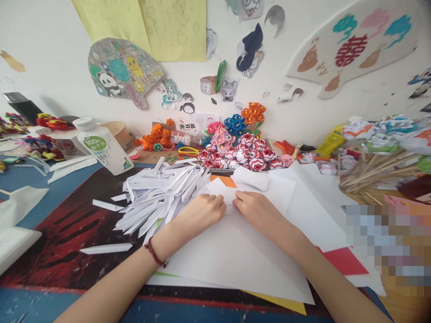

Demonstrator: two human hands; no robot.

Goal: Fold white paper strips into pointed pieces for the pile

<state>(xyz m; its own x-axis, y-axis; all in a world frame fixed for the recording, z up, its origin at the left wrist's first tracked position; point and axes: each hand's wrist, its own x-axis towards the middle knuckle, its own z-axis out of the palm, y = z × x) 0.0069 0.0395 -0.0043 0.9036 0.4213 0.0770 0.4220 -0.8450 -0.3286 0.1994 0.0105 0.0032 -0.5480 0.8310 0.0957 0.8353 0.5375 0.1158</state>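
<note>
A small piece of white paper [229, 194] is pinched between my two hands, over a large white sheet [247, 253]. My left hand [206, 209], with a dark red cord bracelet [155, 253] at the wrist, grips the left side of it. On its right side the fingers of my right hand [253, 207] are closed. Both sets of fingertips are partly hidden from me. Just left of my left hand lies a heap of folded white paper strips [164, 193]. Behind my hands rests a small stack of white paper [251, 178].
A white bottle [103, 146] stands behind the heap at left. Red-and-white paper flowers [242, 154] and pipe-cleaner flowers [235, 125] line the wall. Thin wooden sticks [367, 175] lie at right. One loose strip [107, 248] is on the dark red mat [63, 244].
</note>
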